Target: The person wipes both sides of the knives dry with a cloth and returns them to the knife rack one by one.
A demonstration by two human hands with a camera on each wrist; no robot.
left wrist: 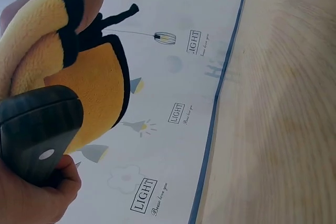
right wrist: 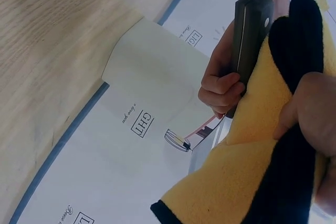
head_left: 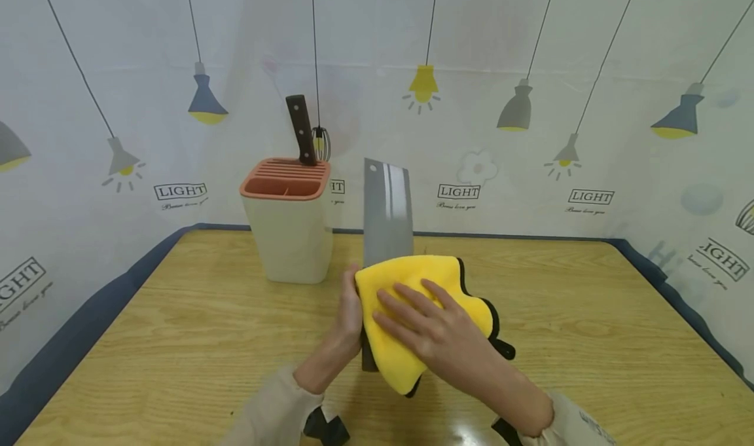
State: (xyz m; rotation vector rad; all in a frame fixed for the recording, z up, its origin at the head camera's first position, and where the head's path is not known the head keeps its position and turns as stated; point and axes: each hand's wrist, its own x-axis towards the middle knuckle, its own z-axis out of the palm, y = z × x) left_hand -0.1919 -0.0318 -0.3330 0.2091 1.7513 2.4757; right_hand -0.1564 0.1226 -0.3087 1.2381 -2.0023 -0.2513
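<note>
In the head view a cleaver (head_left: 387, 210) stands blade up and away from me, with its dark handle (head_left: 368, 354) lowest. My left hand (head_left: 350, 308) grips that handle; curled fingers show around it in the right wrist view. A yellow cloth (head_left: 436, 269) with black edging covers the lower blade and part of the handle. Across the cloth lies my right hand (head_left: 438, 331), its fingers extended and spread. From the right wrist view, the right thumb (right wrist: 289, 119) presses the cloth from the other side. The blade beneath the cloth is hidden.
A cream knife block (head_left: 291, 243) with an orange slotted top stands at the back left of the wooden table (head_left: 559, 302). One knife (head_left: 302, 128) with a brown handle is in it. Behind the table hangs a printed cloth backdrop (head_left: 377, 40).
</note>
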